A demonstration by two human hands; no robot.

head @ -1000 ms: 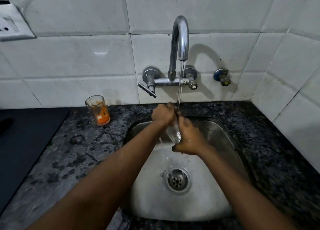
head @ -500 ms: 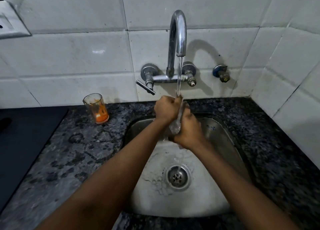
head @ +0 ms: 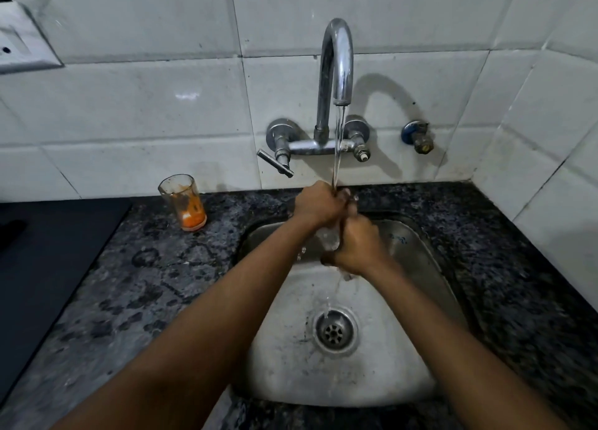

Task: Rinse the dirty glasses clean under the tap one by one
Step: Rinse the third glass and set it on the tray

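Note:
A clear glass is held tilted over the steel sink, right under the running tap. My left hand is closed over its upper end, where the water stream lands. My right hand grips its lower part, so most of the glass is hidden. Water runs off my hands toward the drain. A second glass, smeared with orange residue, stands upright on the dark counter to the left of the sink.
The tap's lever handle sticks out at the left of the mixer; a small blue valve sits on the tiled wall to the right. A dark cooktop fills the counter's left side. A wall socket is at upper left.
Both hands have shifted slightly on the glass under the stream, with the left hand staying on top. The orange-stained glass has not moved.

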